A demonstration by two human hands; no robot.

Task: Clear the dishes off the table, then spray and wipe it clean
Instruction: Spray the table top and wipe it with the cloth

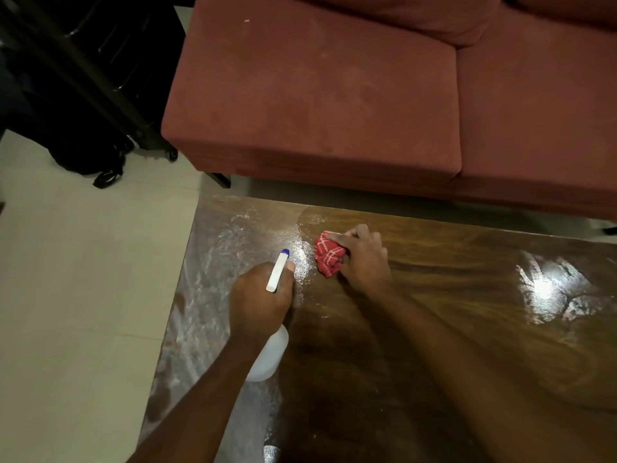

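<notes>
As left hand (pixel 258 297) grips spray bottle (pixel 269 357), right hand (pixel 363 259) clutches red cloth (pixel 329 257).

I see the bench (pixel 434 329), dark wood grain, wet and glossy, with whitish streaks over its left end and a bright smeared patch toward its right. The spray bottle (pixel 267 357), white with a blue nozzle tip, tilts above the bench's left part in my left grip (pixel 258 300), nozzle toward the far edge. The red cloth (pixel 329 257), white-patterned and bunched, sits on the bench near that edge under my right grip (pixel 364 260)
</notes>
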